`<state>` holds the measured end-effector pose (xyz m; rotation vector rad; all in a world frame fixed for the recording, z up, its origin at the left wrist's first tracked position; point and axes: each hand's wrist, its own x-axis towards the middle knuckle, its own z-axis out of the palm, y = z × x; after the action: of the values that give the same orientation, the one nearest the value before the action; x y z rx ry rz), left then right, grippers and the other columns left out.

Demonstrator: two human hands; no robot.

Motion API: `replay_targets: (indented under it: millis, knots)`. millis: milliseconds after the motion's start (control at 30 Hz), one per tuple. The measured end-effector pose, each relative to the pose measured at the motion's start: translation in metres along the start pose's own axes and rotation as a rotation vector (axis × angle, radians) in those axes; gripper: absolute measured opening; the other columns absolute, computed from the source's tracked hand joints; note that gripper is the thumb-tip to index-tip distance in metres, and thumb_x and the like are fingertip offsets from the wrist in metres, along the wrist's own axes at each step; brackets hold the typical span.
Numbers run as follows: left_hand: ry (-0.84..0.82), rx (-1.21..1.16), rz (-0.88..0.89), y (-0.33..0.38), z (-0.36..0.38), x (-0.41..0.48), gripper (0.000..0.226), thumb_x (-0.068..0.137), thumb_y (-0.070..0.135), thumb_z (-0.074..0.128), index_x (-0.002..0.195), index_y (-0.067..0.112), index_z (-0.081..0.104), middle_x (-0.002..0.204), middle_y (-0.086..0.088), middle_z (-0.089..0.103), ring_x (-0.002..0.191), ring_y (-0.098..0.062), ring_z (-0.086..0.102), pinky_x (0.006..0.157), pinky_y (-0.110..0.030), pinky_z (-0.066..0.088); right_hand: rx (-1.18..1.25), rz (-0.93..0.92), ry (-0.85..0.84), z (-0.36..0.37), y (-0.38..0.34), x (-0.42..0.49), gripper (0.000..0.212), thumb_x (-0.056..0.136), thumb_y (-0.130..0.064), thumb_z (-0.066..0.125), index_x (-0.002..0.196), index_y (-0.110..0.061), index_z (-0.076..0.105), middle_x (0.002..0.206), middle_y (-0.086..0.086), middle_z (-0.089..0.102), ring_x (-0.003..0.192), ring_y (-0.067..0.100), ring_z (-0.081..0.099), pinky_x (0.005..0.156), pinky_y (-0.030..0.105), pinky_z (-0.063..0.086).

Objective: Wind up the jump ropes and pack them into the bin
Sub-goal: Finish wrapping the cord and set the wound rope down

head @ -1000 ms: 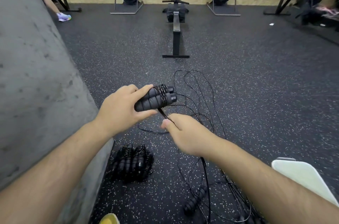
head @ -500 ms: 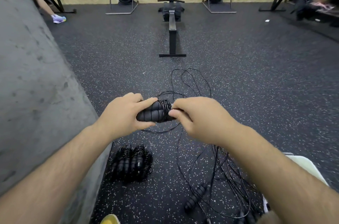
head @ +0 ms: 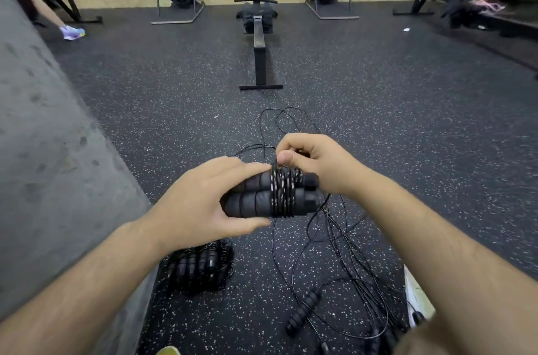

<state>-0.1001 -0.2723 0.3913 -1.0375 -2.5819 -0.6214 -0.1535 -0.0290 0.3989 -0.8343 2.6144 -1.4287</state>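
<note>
My left hand (head: 201, 206) grips two black foam jump rope handles (head: 250, 197) held side by side, with several turns of thin black cord wound around them. My right hand (head: 314, 162) pinches the cord (head: 276, 164) just above the wraps, at the far side of the handles. The loose rest of the cord (head: 291, 127) trails over the floor ahead and below. A pile of wound-up ropes (head: 201, 267) lies on the floor under my left forearm. Another loose handle (head: 302, 311) with tangled cord lies lower right. A white bin corner (head: 413, 293) shows beside my right forearm.
A grey concrete wall (head: 52, 168) runs along the left. A rowing machine (head: 259, 43) stands ahead on the speckled black rubber floor (head: 407, 127), with more machines along the plywood wall. A person's shoe (head: 72, 32) shows far left.
My right hand has risen from below the handles, carrying the cord up and over them, and now pinches it above the wraps. More turns sit on the handles.
</note>
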Motion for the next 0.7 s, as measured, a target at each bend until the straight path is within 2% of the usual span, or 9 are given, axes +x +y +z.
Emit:
replay_targets:
  millis: [100, 167, 267, 300, 400, 467, 533, 600, 700]
  knots:
    - [0.019, -0.038, -0.067, 0.001, -0.002, 0.000, 0.069, 0.077, 0.061, 0.073, 0.138, 0.036, 0.052, 0.100, 0.022, 0.058, 0.097, -0.001, 0.056, 0.089, -0.026, 0.046, 0.099, 0.022, -0.060, 0.015, 0.009, 0.003, 0.013, 0.093, -0.003, 0.060, 0.086, -0.014, 0.062, 0.078, -0.013, 0.058, 0.074, 0.005, 0.052, 0.069, 0.026, 0.045]
    - [0.023, -0.053, -0.088, -0.001, -0.001, -0.001, 0.069, 0.078, 0.058, 0.072, 0.140, 0.038, 0.050, 0.102, 0.023, 0.057, 0.099, 0.000, 0.056, 0.089, -0.024, 0.045, 0.075, 0.049, -0.100, 0.029, 0.014, 0.007, 0.026, 0.090, 0.008, 0.054, 0.086, -0.017, 0.060, 0.084, -0.009, 0.061, 0.081, 0.009, 0.056, 0.077, 0.028, 0.048]
    - [0.043, -0.010, -0.140, -0.010, 0.001, 0.000, 0.070, 0.079, 0.065, 0.067, 0.141, 0.037, 0.050, 0.102, 0.022, 0.056, 0.099, 0.000, 0.055, 0.089, -0.027, 0.046, -0.092, 0.142, -0.152, 0.049, 0.019, 0.012, 0.027, 0.094, 0.005, 0.043, 0.095, -0.013, 0.063, 0.093, 0.000, 0.065, 0.092, 0.018, 0.060, 0.080, 0.025, 0.052]
    - [0.047, 0.007, -0.162, -0.013, 0.002, 0.000, 0.071, 0.079, 0.067, 0.065, 0.141, 0.037, 0.050, 0.103, 0.021, 0.056, 0.099, -0.002, 0.055, 0.089, -0.028, 0.046, -0.161, 0.184, -0.164, 0.055, 0.022, 0.013, 0.025, 0.097, 0.003, 0.040, 0.097, -0.007, 0.063, 0.094, 0.005, 0.065, 0.094, 0.024, 0.060, 0.080, 0.028, 0.052]
    - [0.060, 0.041, -0.212, -0.023, 0.006, -0.001, 0.074, 0.077, 0.072, 0.060, 0.141, 0.036, 0.050, 0.105, 0.018, 0.057, 0.102, -0.008, 0.055, 0.090, -0.034, 0.049, -0.149, 0.256, -0.151, 0.071, 0.022, 0.013, 0.027, 0.097, -0.004, 0.037, 0.098, 0.004, 0.063, 0.100, 0.023, 0.065, 0.094, 0.035, 0.060, 0.083, 0.044, 0.050]
    - [0.083, 0.074, -0.234, -0.029, 0.007, -0.001, 0.075, 0.078, 0.072, 0.060, 0.142, 0.035, 0.049, 0.106, 0.016, 0.057, 0.104, -0.011, 0.055, 0.089, -0.036, 0.049, -0.144, 0.261, -0.151, 0.075, 0.015, 0.013, 0.027, 0.103, -0.010, 0.037, 0.094, -0.009, 0.062, 0.093, 0.016, 0.063, 0.083, 0.027, 0.057, 0.074, 0.038, 0.048]
    - [0.115, 0.103, -0.262, -0.036, 0.007, -0.001, 0.077, 0.078, 0.074, 0.058, 0.142, 0.033, 0.049, 0.107, 0.014, 0.058, 0.104, -0.012, 0.055, 0.088, -0.036, 0.049, -0.084, 0.288, -0.183, 0.077, 0.003, 0.007, 0.028, 0.108, -0.026, 0.035, 0.088, -0.026, 0.056, 0.078, 0.000, 0.058, 0.067, 0.016, 0.051, 0.061, 0.031, 0.041]
    - [0.136, 0.134, -0.294, -0.044, 0.007, -0.001, 0.078, 0.079, 0.074, 0.057, 0.143, 0.031, 0.048, 0.109, 0.013, 0.058, 0.105, -0.015, 0.056, 0.087, -0.037, 0.050, -0.046, 0.309, -0.239, 0.081, -0.008, 0.001, 0.029, 0.108, -0.034, 0.032, 0.098, -0.026, 0.058, 0.076, -0.009, 0.055, 0.064, 0.008, 0.050, 0.060, 0.025, 0.039]
    - [0.126, 0.200, -0.328, -0.057, 0.006, -0.003, 0.080, 0.078, 0.076, 0.054, 0.143, 0.030, 0.049, 0.108, 0.010, 0.058, 0.104, -0.018, 0.055, 0.084, -0.039, 0.052, -0.084, 0.275, -0.253, 0.084, -0.020, -0.004, 0.034, 0.108, -0.034, 0.031, 0.113, -0.017, 0.061, 0.079, -0.017, 0.051, 0.071, -0.006, 0.047, 0.062, 0.012, 0.034]
